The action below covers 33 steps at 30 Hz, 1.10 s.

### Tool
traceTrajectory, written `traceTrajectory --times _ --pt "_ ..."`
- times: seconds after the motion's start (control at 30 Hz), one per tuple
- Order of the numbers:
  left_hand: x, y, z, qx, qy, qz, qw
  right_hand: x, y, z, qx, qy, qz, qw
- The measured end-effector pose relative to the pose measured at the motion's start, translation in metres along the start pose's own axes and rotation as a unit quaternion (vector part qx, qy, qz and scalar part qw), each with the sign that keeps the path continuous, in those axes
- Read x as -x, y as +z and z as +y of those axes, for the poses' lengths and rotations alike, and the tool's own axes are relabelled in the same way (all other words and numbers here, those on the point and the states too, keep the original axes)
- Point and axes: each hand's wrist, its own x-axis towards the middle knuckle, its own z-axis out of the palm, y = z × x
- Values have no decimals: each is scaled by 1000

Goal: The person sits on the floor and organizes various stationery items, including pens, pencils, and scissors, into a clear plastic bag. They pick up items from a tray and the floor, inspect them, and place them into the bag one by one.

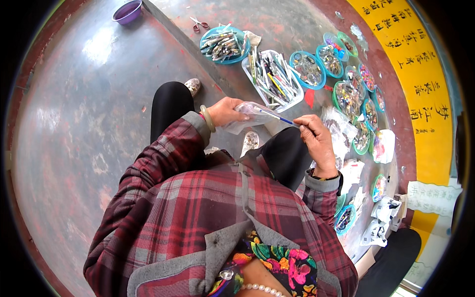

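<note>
Left hand (pixel 223 112): closed around the mouth of a clear plastic bag (pixel 247 116), held out over the knees; a pale bangle (pixel 207 119) sits on the wrist.

Right hand (pixel 316 138): fingers pinched on the rear end of a pen with a blue barrel (pixel 278 118), whose front end lies inside the bag's opening; a dark band shows at the wrist.

Clear plastic bag: held between the two hands, above the person's black trouser legs; it looks to hold little besides the pen, though the glare on the plastic makes that hard to judge.

White rectangular tray (pixel 296 101): on the ground just ahead of the hands, filled with pens and similar sticks lying mixed together.

Round blue bowl (pixel 243 35): behind the tray, heaped with grey and dark pens.

Scissors with red handles (pixel 199 23): on the ground beside the blue bowl, away from the hands.

Purple basin (pixel 127 12): far left, well apart from everything else.

Row of small blue and green rimmed dishes (pixel 321 67): curving along the right, each holding small mixed items too small to tell apart.

White plastic bags (pixel 376 232): piled near the lower right, beside more dishes.

Yellow banner (pixel 420 84): along the right edge
</note>
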Motion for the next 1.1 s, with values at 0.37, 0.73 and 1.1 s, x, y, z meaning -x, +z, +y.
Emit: traceTrajectory --times 0.37,0.73,1.1 --pt "-4 -3 -12 21 26 -80 996 -21 -20 -4 73 -22 -46 996" --pt "-2 -1 -8 58 11 -120 991 -48 7 -8 -27 28 -131 991" --pt "-2 0 -8 173 6 -105 979 -62 57 9 -133 57 -81 986"
